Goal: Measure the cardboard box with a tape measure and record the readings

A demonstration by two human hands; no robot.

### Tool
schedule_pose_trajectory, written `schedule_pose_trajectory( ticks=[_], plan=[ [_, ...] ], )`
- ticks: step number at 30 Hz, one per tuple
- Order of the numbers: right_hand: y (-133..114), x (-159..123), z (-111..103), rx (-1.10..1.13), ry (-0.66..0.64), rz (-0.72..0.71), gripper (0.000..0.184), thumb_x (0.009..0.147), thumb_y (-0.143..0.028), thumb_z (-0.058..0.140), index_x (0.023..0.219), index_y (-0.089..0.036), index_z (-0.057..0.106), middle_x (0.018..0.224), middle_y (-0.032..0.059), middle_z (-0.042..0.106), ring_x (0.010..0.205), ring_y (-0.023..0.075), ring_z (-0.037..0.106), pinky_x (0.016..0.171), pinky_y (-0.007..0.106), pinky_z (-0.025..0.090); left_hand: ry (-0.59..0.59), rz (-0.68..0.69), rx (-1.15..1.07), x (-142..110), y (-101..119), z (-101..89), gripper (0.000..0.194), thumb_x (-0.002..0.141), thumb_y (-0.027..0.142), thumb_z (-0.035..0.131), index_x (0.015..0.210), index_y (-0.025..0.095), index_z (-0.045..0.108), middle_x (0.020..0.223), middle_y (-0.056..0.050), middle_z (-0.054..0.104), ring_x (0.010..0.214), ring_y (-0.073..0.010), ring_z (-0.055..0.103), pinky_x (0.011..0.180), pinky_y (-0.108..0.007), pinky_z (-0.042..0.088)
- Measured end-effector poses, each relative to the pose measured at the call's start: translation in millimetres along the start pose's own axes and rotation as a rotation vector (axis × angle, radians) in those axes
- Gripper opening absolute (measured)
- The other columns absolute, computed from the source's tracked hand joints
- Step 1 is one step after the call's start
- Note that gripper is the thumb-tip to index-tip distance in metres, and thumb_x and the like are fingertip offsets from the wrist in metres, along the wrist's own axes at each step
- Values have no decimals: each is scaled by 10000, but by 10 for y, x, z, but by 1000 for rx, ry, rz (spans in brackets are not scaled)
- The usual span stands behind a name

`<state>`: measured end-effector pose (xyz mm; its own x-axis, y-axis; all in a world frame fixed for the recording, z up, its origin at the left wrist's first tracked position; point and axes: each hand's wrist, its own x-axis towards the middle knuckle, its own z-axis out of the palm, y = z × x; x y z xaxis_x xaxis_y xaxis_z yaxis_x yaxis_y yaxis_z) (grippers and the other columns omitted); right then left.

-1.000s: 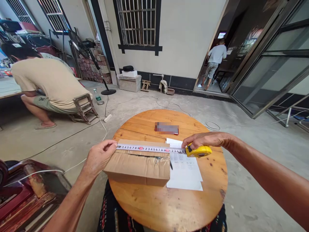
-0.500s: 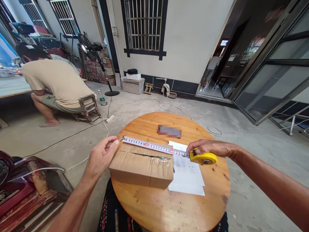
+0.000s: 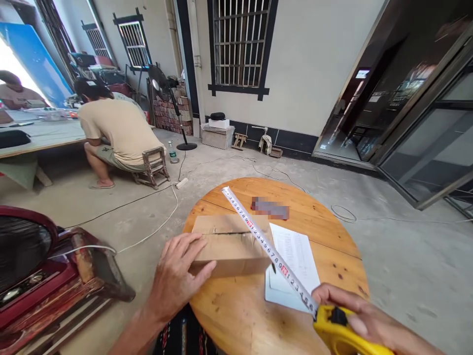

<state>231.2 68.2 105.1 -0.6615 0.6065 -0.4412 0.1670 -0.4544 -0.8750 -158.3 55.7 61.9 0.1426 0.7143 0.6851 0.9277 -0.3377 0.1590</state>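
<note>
On the round wooden table point(image 3: 236, 305) sits a closed cardboard box point(image 3: 231, 249). My left hand point(image 3: 181, 268) holds its near left corner, fingers over the top and thumb against the front side. At the lower right, my right hand point(image 3: 364, 313) grips a yellow tape measure point(image 3: 342, 335), whose casing is partly cut off by the frame. Its extended blade point(image 3: 264, 241) slants up and left across the box's right end, its tip past the box's far side. Printed paper sheets point(image 3: 295, 251) lie right of the box, partly behind the blade. A blurred-out reddish object point(image 3: 270, 208) lies behind the box.
At left, a person point(image 3: 118, 123) sits on a small wooden chair point(image 3: 157, 165) by a long table point(image 3: 48, 133); another person is farther back. A standing fan point(image 3: 160, 84), cables and a water bottle point(image 3: 172, 153) are on the floor. A maroon machine point(image 3: 25, 286) stands near left.
The blade has left the box's far edge and swung to a diagonal. My right hand came nearer with the tape measure. My left hand shifted from the blade's end onto the near left corner.
</note>
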Motion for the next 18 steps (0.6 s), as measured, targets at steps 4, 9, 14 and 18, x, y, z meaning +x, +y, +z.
schedule_pose_trajectory(
  ticks=[4,9,14,18],
  plan=[
    [147,103,139,-82,7,-36,642,636,-769,658,979,-228,617,769,-1,567,643,126,496,602,218,416,97,-113,18,46,199,95,175,848,179,634,1015,203,590,1027,-84,618,966,-256,563,858,-439,457],
    [166,348,226,-203,74,-11,717,546,-857,625,860,-212,627,710,6,561,611,137,468,538,225,376,112,-91,-78,48,214,177,227,855,93,583,1051,208,584,1074,-84,588,1033,-243,535,912,-425,457],
    [173,536,300,-122,142,48,618,552,-761,695,807,-203,617,636,-25,520,555,118,440,585,250,381,108,-61,-151,25,104,162,244,847,69,577,1050,204,597,1091,-82,586,1061,-236,524,926,-416,460],
    [196,634,311,-125,189,87,592,549,-739,678,795,-204,620,641,-24,516,573,128,451,579,252,372,114,-38,-201,41,23,133,230,845,72,580,1034,200,609,1079,-77,599,1065,-231,521,923,-403,468]
  ],
)
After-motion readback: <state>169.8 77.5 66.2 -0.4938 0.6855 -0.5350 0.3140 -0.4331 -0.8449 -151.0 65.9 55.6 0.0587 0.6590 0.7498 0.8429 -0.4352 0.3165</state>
